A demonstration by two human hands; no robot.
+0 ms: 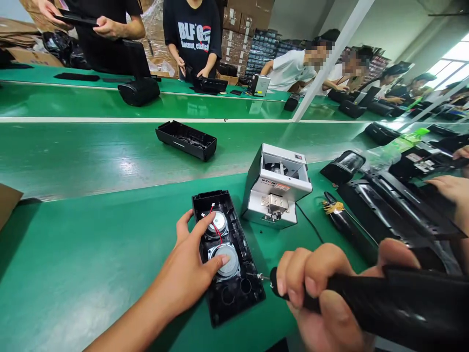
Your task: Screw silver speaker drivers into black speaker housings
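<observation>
A black open speaker housing lies on the green bench in front of me, with two round silver speaker drivers and a red and white wire inside. My left hand rests on the housing, fingers spread, with fingertips on the lower driver. My right hand is closed round a black electric screwdriver. Its bit tip points at the housing's right edge.
A white screw feeder box stands just behind the housing. Another black housing lies on the green conveyor belt. Black parts and cables fill the right side. Another person's hand shows at far right. Several people work across the belt.
</observation>
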